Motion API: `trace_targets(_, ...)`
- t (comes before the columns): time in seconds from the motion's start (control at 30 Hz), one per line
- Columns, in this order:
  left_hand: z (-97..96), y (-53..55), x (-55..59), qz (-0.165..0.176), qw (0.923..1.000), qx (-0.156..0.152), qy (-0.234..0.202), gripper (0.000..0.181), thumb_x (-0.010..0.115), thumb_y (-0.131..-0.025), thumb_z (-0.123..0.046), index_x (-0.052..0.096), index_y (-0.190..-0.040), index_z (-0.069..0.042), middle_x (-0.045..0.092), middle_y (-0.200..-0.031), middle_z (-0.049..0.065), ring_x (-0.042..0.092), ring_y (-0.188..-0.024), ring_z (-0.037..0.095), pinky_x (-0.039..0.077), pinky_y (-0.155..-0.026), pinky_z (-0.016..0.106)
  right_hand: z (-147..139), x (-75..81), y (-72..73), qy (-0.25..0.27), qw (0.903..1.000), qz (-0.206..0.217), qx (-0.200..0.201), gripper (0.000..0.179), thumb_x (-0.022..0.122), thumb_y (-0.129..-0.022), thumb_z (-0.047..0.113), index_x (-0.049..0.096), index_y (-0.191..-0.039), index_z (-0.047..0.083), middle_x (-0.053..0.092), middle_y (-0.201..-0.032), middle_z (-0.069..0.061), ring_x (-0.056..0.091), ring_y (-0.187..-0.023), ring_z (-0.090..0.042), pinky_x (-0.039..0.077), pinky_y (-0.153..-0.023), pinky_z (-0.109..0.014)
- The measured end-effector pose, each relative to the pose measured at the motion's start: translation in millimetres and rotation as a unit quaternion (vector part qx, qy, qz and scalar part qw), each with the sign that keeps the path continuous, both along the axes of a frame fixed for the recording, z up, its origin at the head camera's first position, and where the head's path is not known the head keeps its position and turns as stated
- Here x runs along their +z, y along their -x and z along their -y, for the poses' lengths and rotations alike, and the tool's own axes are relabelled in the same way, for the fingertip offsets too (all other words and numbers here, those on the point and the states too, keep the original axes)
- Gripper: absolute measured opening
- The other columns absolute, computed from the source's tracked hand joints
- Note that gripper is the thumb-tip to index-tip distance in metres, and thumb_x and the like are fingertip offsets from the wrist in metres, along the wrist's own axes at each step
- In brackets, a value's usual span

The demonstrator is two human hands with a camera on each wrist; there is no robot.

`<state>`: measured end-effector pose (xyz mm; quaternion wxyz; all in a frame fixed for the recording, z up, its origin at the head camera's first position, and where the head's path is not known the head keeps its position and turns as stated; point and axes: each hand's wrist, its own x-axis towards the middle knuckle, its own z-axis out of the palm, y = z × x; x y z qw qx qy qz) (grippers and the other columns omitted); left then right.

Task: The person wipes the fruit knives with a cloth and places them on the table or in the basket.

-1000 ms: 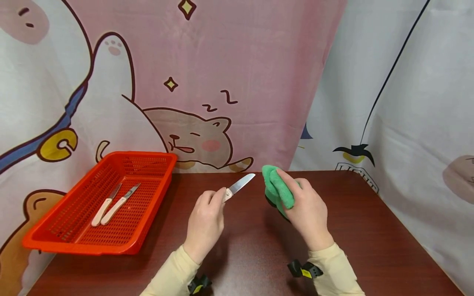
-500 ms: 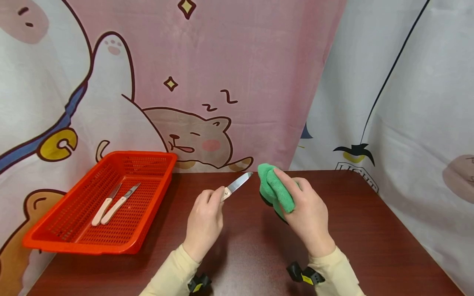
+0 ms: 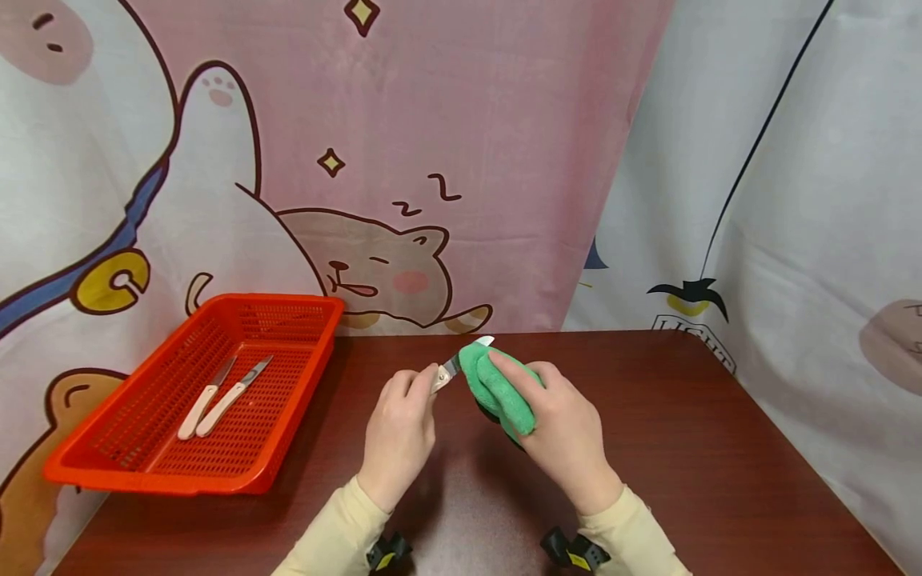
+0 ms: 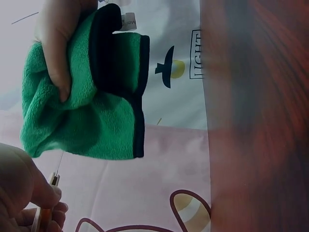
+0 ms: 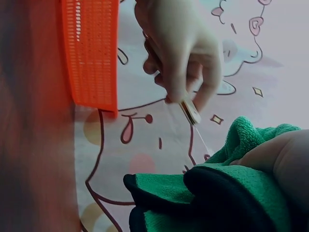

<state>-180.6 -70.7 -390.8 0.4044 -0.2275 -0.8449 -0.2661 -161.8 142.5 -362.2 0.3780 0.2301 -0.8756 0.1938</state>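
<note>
My left hand (image 3: 399,432) grips the pale handle of a folding knife (image 3: 450,367), its blade angled up and to the right above the table. My right hand (image 3: 565,432) holds a bunched green cloth (image 3: 497,392) with dark edging. The cloth is around the blade's middle, hiding most of it; the bright tip pokes out past the far side. In the left wrist view, the right thumb presses on the cloth (image 4: 111,125), and the knife handle (image 4: 54,181) sticks out of the left fingers. The right wrist view shows a thin blade running from the handle (image 5: 191,114) into the cloth.
An orange-red plastic basket (image 3: 302,416) stands on the left of the dark wooden table (image 3: 684,448). Inside it lie two knives with pale handles, one knife (image 3: 196,412) beside another knife (image 3: 222,408). A printed curtain (image 3: 504,160) hangs behind the table.
My right hand has moved left with the green cloth, from apart from the knife tip onto the blade. The left hand and knife have stayed nearly still. Basket and its knives are unchanged.
</note>
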Motion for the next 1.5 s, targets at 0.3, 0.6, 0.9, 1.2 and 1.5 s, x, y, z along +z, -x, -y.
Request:
trace_targets(0.3,-2.4,-1.5,-0.4,-0.016,0.9998,-0.006,0.005,0.043,0.079,-0.076,0.008,0.063,-0.115,0.001,0.059,-0.092,0.015,0.058,-0.079,0.027,0.057,-0.063,0.034,11,-8.3,-1.2,-0.01,0.9999,-0.006,0.013,0.08,0.089,-0.062,0.01,0.061,-0.134,0.031,0.06,-0.1,-0.005,0.063,-0.076,-0.022,0.049,-0.048,-0.036)
trace_targets(0.6,-4.3,-2.9,-1.6,-0.019,0.9996,-0.022,0.003,0.043,0.073,-0.078,0.011,0.062,-0.118,-0.003,0.056,-0.089,0.012,0.054,-0.076,0.025,0.054,-0.059,0.035,14,-12.3,-1.6,-0.014,0.9997,-0.002,0.019,0.082,0.087,-0.063,0.008,0.06,-0.136,0.032,0.06,-0.099,-0.005,0.062,-0.075,-0.02,0.047,-0.046,-0.032)
trace_targets(0.9,-4.7,-3.8,-2.9,-0.019,0.9993,-0.031,0.006,0.046,0.071,-0.077,0.012,0.061,-0.119,-0.004,0.054,-0.088,0.011,0.053,-0.075,0.024,0.052,-0.058,0.034,15,-14.4,-0.3,-0.021,0.9997,0.003,0.013,0.082,0.087,-0.063,0.008,0.059,-0.136,0.032,0.059,-0.098,-0.006,0.061,-0.074,-0.021,0.047,-0.047,-0.032)
trace_targets(1.2,-4.3,-2.8,-3.4,-0.017,0.9992,-0.035,0.008,0.045,0.071,-0.078,0.011,0.061,-0.119,-0.005,0.054,-0.088,0.011,0.053,-0.075,0.024,0.052,-0.058,0.033,15,-15.0,0.5,-0.025,0.9996,0.015,0.001,0.083,0.086,-0.062,0.007,0.059,-0.136,0.033,0.059,-0.1,-0.006,0.061,-0.074,-0.021,0.047,-0.047,-0.032)
trace_targets(1.5,-4.4,-2.1,-3.6,-0.018,0.9992,-0.035,0.013,0.044,0.074,-0.077,0.01,0.061,-0.117,-0.003,0.055,-0.089,0.011,0.053,-0.076,0.023,0.053,-0.058,0.032,12,-16.6,3.3,-0.024,0.9996,0.015,0.001,0.084,0.087,-0.062,0.009,0.058,-0.137,0.034,0.059,-0.099,-0.005,0.061,-0.074,-0.021,0.049,-0.048,-0.033)
